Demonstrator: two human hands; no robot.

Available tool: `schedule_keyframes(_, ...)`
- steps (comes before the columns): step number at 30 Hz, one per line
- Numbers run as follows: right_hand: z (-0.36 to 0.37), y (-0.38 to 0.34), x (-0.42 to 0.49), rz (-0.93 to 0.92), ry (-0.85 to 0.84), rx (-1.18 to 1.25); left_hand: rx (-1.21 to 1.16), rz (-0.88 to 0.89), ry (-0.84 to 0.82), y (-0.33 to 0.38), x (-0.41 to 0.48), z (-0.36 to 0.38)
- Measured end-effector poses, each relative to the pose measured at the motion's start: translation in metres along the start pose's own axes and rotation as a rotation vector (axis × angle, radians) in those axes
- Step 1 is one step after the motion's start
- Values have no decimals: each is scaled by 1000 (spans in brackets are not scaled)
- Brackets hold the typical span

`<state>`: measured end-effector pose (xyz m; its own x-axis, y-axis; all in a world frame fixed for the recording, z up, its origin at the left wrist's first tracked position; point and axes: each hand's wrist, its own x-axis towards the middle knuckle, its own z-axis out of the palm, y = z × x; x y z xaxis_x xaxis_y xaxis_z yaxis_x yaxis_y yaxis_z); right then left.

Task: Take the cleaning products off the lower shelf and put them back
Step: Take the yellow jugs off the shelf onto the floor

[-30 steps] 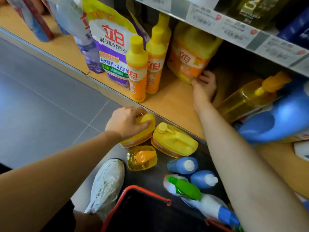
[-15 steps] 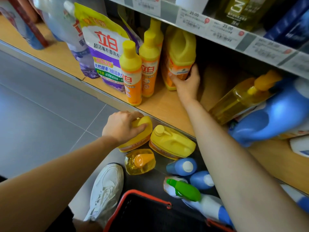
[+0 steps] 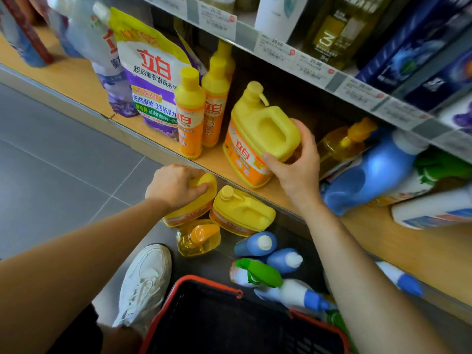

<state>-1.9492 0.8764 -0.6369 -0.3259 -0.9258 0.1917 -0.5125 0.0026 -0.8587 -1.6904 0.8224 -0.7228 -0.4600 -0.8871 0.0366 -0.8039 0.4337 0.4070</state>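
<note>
- Head view: our right grip (image 3: 293,169) is clamped on the yellow jug (image 3: 258,134), with the thumb across the label and the fingers curled round the far side by the handle.
- That jug leans toward us near the front edge of the lower shelf (image 3: 378,241), just right of two slim bottles (image 3: 190,111). We cannot tell whether its base touches the board.
- Our left grip (image 3: 176,187) is curled over the top of a second jug (image 3: 194,210) on the floor (image 3: 63,187), just below the shelf's front edge. A third jug (image 3: 242,213) sits right beside it.
- We judge this to be the taking-off half of the job, since several bottles are on the floor and more lie toward the right end of the shelf.
- To do this step well, we should raise the jug clear of the shelf's front lip before drawing it out. It should pass wide of the slim bottles, which look easy to topple, with its cap kept uppermost.
- We would set it down upright next to the other jugs, short of the basket (image 3: 229,325), and open the grip only once it stands steady.
</note>
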Motion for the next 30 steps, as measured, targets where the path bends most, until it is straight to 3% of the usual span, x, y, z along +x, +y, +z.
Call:
schedule_keyframes(3, -12, -32, 6, -48, -24, -175, 25, -10, -3, 2, 0, -1)
schedule_keyframes(10, -33, -63, 32, 218, -237, -98, 53, -74, -100, 10, -2, -10)
schedule_keyframes(14, -41, -79, 27, 221, -223, -165, 202, -34, -294, 23, 7, -34)
schedule_keyframes(17, -54, -97, 17, 185, -198, -229, 246, -4, -266, 40, 12, -61)
schedule_keyframes(21, -91, -122, -6, 127, -189, -303, -1, 17, -177, 73, 12, -111)
schedule_keyframes(26, -134, -150, -51, 24, -191, -368, -522, 218, -161, 134, -12, -175)
schedule_keyframes(30, -159, -166, -93, -118, -176, -416, -551, 447, -221, 181, -40, -204)
